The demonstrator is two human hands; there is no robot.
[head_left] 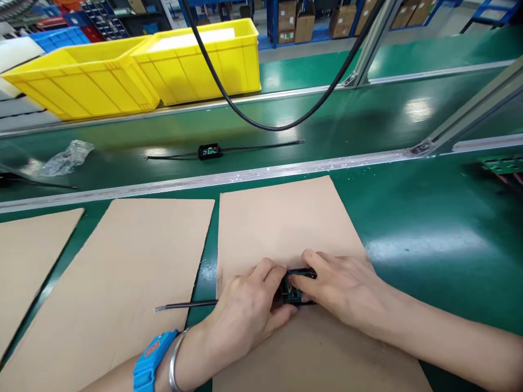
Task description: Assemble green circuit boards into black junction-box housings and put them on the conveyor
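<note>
Both hands meet over a small black electronic module with a green board inside, resting on a cardboard sheet. My left hand curls its fingers round the module's left end; it wears a blue wrist strap and a metal bangle. My right hand pinches the module's right side from above. A thin black wire runs out to the left from under my left hand.
Another black module with wires lies on the green conveyor belt beyond a metal rail. A crumpled plastic bag lies at left. Two yellow bins stand behind. A black cable hangs overhead. More cardboard sheets lie at left.
</note>
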